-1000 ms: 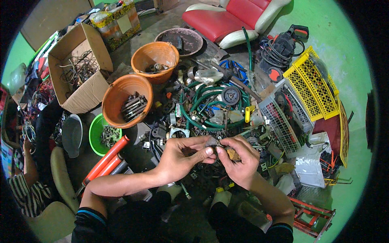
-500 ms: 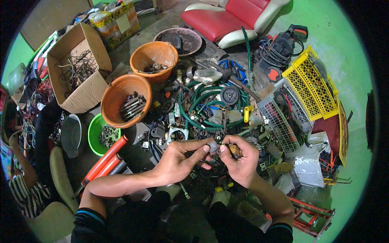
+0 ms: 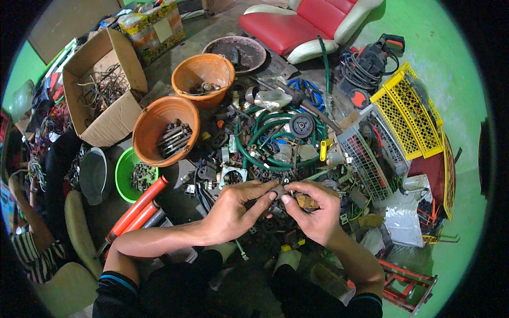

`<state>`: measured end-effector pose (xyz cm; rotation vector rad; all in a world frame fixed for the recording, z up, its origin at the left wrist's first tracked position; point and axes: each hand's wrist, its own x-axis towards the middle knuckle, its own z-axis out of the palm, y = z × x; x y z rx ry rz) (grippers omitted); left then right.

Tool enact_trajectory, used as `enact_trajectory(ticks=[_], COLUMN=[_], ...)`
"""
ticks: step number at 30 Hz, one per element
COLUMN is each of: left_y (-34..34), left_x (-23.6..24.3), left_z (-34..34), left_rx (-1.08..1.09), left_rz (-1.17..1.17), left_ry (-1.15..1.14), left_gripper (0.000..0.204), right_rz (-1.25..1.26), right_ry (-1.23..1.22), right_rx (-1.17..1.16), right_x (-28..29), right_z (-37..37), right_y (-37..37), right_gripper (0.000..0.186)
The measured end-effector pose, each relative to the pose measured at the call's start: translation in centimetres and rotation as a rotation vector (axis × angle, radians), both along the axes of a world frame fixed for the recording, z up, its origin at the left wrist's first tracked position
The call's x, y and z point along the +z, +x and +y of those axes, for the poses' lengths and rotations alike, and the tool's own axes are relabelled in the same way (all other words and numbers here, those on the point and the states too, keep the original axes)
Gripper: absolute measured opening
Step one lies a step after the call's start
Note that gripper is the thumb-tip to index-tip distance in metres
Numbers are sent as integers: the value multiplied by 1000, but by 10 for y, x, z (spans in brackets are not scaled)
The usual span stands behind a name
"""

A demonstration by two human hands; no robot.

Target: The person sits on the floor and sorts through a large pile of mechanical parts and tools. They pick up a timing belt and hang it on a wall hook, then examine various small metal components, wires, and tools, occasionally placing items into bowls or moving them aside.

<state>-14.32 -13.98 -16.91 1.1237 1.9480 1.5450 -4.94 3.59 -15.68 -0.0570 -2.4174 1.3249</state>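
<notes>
My left hand (image 3: 233, 210) pinches a small grey metal piece (image 3: 277, 192) between thumb and fingers. My right hand (image 3: 315, 214) is closed at the right side of that piece, its thumb at the edge, with a brownish-yellow part (image 3: 305, 201) among its curled fingers; whether they are one part I cannot tell. Both hands are over a heap of mixed metal parts and fittings, with a square metal bracket (image 3: 233, 174) just behind my left hand and a coiled green hose (image 3: 249, 151) with a dark pulley (image 3: 301, 125) beyond.
Orange buckets (image 3: 165, 108), a green bowl (image 3: 128, 185), a cardboard box (image 3: 103, 127) and red tubes (image 3: 139, 209) lie left; another person's arm (image 3: 33, 220) is at far left. Right are a grey crate (image 3: 360, 169), yellow crates (image 3: 405, 116) and a pump (image 3: 371, 63). A red-white seat (image 3: 313, 26) stands behind.
My hands drew slightly apart half a second ago, showing the grey piece and the brownish part, and have now come back together. The other person's arm at far left is lower than a second ago.
</notes>
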Motion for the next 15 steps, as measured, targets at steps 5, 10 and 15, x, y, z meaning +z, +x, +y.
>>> enact_trajectory(ticks=[5, 10, 15], left_y=[3, 7, 2], left_x=[1, -6, -11], left_z=[1, 1, -1], left_rx=[19, 47, 81], left_rz=[-13, -138, -272], left_ry=[56, 124, 185], left_gripper=[29, 25, 19], right_rz=[-10, -31, -247], right_ry=[4, -41, -427], right_rx=[-19, -36, -52], right_x=[-2, -3, -8], right_z=[-2, -2, 2], right_y=[1, 1, 5], right_gripper=[16, 14, 14])
